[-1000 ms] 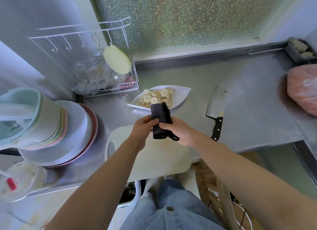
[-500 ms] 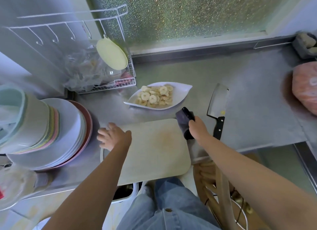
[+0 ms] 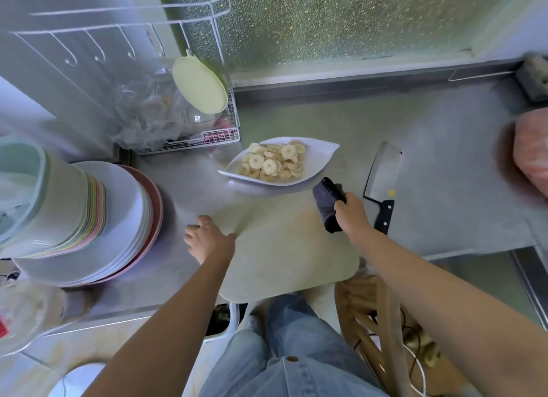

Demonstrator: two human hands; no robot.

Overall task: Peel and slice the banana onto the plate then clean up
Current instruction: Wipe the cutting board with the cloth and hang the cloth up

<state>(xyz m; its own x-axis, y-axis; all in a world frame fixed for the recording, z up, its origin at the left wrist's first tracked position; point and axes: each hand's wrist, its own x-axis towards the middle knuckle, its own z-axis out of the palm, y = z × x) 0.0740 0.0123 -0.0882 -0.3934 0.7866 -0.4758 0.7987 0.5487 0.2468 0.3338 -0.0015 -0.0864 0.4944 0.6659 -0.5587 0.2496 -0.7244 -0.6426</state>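
Head view: your R hand (image 3: 351,215) grips dark cloth (image 3: 326,208) at far-right corner of cutting board (image 3: 290,254), which runs left to L hand (image 3: 209,242), fingers (image 3: 192,233) loose at its edge; banana slices (image 3: 272,164) on plate (image 3: 321,156) beyond.

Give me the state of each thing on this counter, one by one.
Banana slices: sliced, piled on the white plate.
Cutting board: flat on the counter, faintly stained.
Cleaver: lying flat on the counter, unheld.
Dark cloth: bunched, gripped by the right hand.
Left hand: fingers relaxed, at the board's left edge.
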